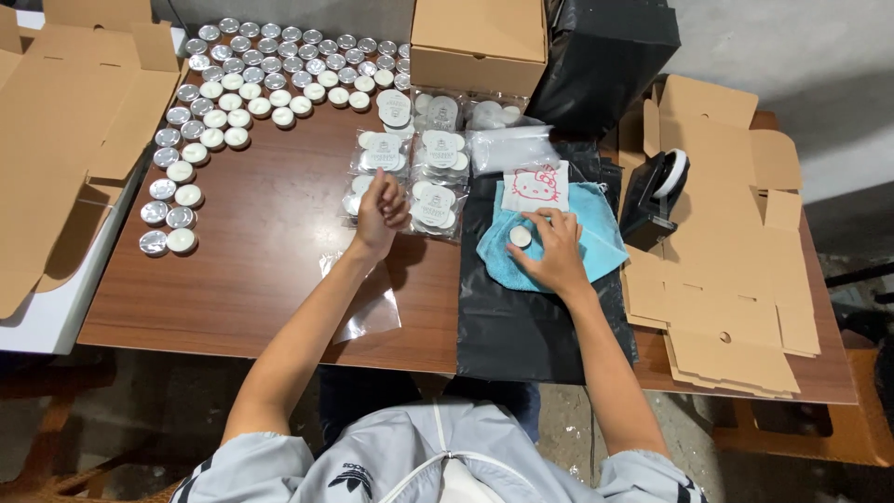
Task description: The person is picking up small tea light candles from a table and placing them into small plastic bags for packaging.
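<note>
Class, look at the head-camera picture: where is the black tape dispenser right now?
The tape dispenser sits on the right side of the table, on flat cardboard sheets, just right of the blue cloth.
</note>
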